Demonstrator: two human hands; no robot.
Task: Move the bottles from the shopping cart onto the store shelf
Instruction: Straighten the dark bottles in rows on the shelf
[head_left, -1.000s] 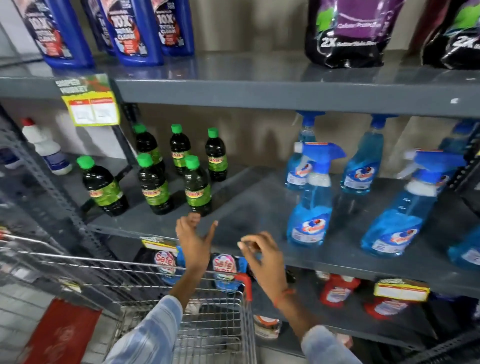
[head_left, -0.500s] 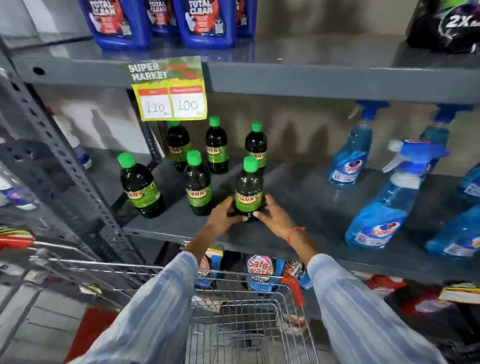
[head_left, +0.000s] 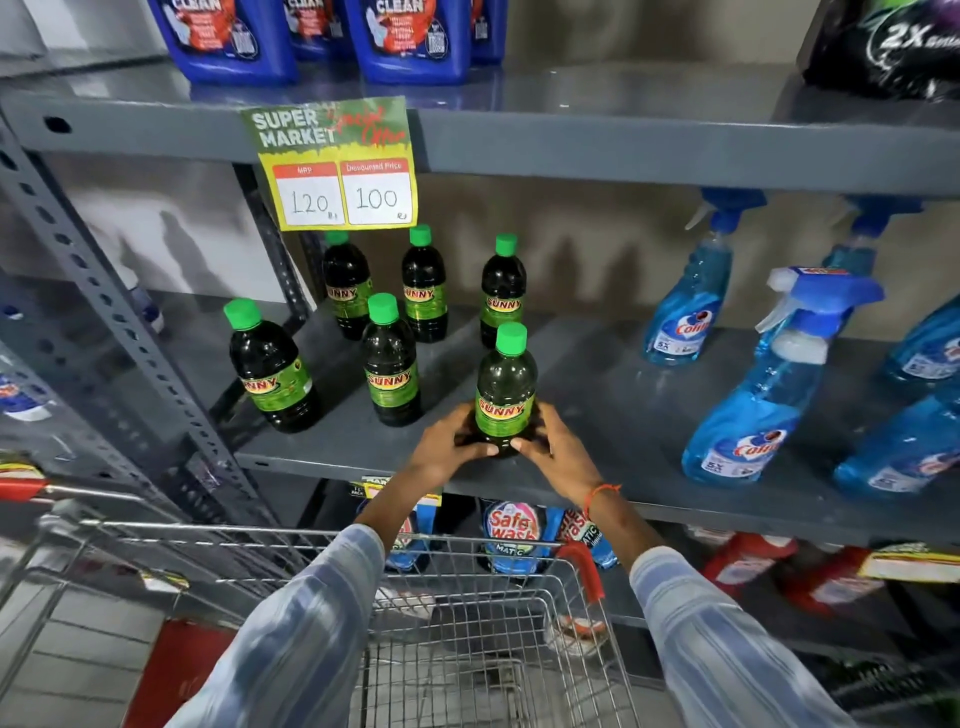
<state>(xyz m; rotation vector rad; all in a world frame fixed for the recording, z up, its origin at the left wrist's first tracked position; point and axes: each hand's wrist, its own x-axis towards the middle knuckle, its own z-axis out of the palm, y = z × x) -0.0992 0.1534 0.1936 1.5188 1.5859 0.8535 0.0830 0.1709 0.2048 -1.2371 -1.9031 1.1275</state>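
Note:
A dark bottle with a green cap and a green "Sunny" label (head_left: 505, 387) stands upright near the front edge of the grey middle shelf (head_left: 613, 400). My left hand (head_left: 449, 446) grips its base from the left and my right hand (head_left: 558, 452) grips it from the right. Several like bottles stand behind and to the left, the nearest (head_left: 389, 364) beside my left hand. The wire shopping cart (head_left: 457, 613) is below my arms; I see no bottles in the part of its basket that shows.
Blue spray bottles (head_left: 763, 395) stand on the same shelf to the right. A price sign (head_left: 337, 163) hangs from the shelf above, which carries blue jugs (head_left: 410, 41). A grey upright post (head_left: 104, 312) stands left. Packets (head_left: 511, 530) fill the lower shelf.
A second ago both hands were empty over the shelf edge. Now they hold the front bottle at its base; it has stayed in about the same place since half a second ago.

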